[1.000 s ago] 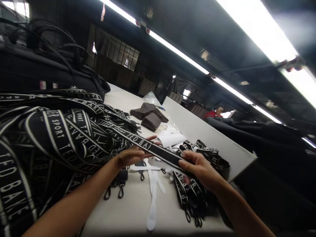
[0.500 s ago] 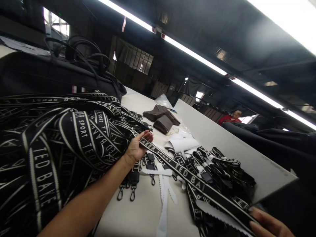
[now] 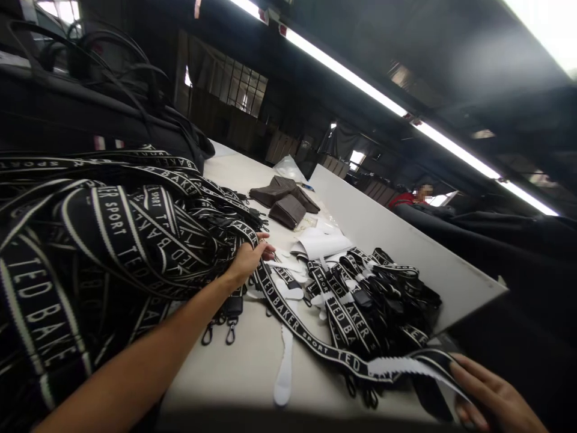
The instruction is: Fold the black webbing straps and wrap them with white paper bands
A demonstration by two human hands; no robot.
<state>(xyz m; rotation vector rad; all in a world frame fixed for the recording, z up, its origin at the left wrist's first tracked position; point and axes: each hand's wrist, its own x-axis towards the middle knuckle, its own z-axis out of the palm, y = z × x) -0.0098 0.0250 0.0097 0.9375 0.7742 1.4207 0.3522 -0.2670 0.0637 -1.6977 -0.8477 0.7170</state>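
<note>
A long black webbing strap (image 3: 295,325) with white lettering and white edges sags in a curve between my two hands. My left hand (image 3: 247,260) is closed around its far part, beside a big heap of similar straps (image 3: 121,240). At the lower right, my right hand (image 3: 493,388) grips the near end of the strap. A white paper strip with a toothed edge (image 3: 406,365) lies along the strap at that end. Metal snap hooks (image 3: 231,332) hang from strap ends below my left hand. The fingertips of my right hand are partly hidden.
Bundled straps (image 3: 383,300) lie right of centre, beside white paper sheets (image 3: 322,243). Toothed white strips (image 3: 283,373) lie on the table (image 3: 216,385). Brown pouches (image 3: 288,210) and black bags (image 3: 90,120) are farther back. A low white partition (image 3: 406,246) borders the right; a person in red (image 3: 401,198) is beyond.
The strap was stretched taut and now hangs slack in a curve. My left hand's fingers have closed on it. The white strip at the right shows more fully, and the view has shifted.
</note>
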